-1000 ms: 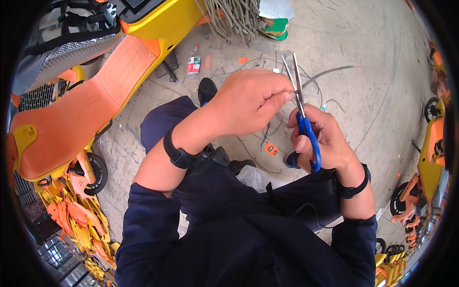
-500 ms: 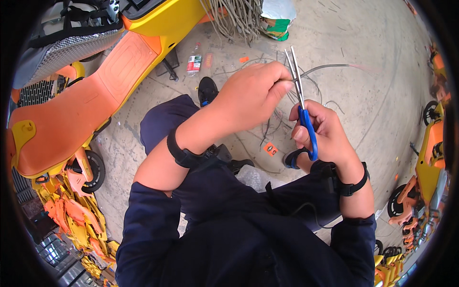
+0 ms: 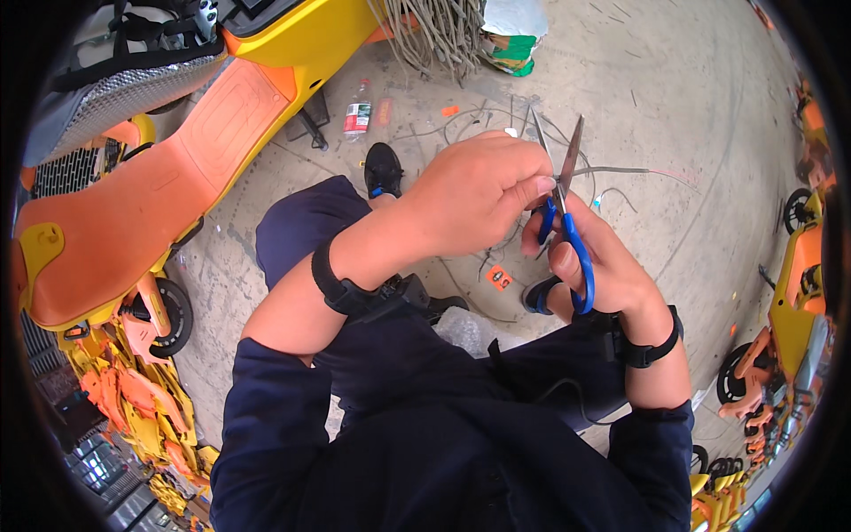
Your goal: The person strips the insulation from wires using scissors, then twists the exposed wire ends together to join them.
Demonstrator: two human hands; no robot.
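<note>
My right hand (image 3: 596,257) is closed around the blue handles of a pair of scissors (image 3: 572,164), whose blades are spread and point away from me. Between the blades, close to their pivot, runs a thin grey cable (image 3: 612,169). My left hand (image 3: 492,188) pinches this cable just left of the blades, thumb on top. The cable's free end sticks out to the right and shows thin reddish wires at its tip. Whether the blades touch the cable is hard to make out. Loose cut cables (image 3: 496,120) lie on the floor beneath my hands.
A yellow and orange scooter (image 3: 213,142) stands at the left. A bundle of grey cables (image 3: 434,40) hangs or lies at the top, beside a white and green bag (image 3: 512,40). On the floor are a plastic bottle (image 3: 357,115) and an orange card (image 3: 499,277). Scooters (image 3: 784,293) line the right.
The scissors' blades have spread apart, and my right hand has shifted slightly toward me. My left hand has moved a little right and nearer, bringing the cable close to the pivot.
</note>
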